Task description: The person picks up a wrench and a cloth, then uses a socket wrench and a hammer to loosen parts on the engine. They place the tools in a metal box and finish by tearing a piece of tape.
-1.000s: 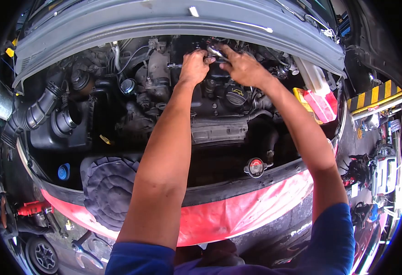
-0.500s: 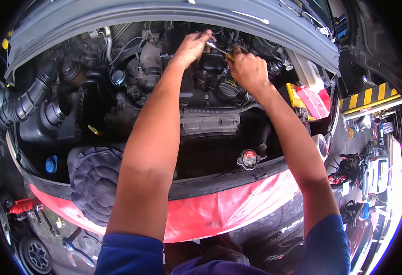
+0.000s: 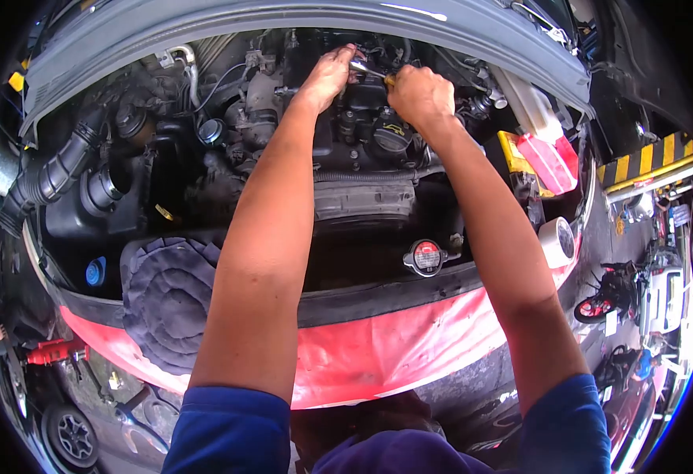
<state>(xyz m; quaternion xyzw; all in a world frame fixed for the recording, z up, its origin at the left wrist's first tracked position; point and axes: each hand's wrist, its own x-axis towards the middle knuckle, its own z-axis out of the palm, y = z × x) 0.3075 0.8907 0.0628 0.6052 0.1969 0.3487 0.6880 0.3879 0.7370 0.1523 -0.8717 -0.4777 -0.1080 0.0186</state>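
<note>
Over the back of the engine (image 3: 346,162), my two hands meet at one tool, a ratchet (image 3: 370,70) with a metal shaft and a yellow-orange handle. My right hand (image 3: 422,96) is closed around the handle. Around the ratchet's head end, my left hand (image 3: 332,75) has its fingers curled; what the head sits on is hidden by them. Just below my right hand is the black oil filler cap (image 3: 391,136) with a yellow oil-can mark.
The raised hood (image 3: 299,20) spans the top. A red cover (image 3: 394,347) lies over the car's front, with a coiled dark cloth (image 3: 169,304) at left. A tape roll (image 3: 556,242), a red-and-yellow packet (image 3: 548,162) and the radiator cap (image 3: 425,257) are nearer the right.
The handle and my right hand have swung slightly toward the back of the engine. My left hand stays at the ratchet's head. The whole view has shifted a little.
</note>
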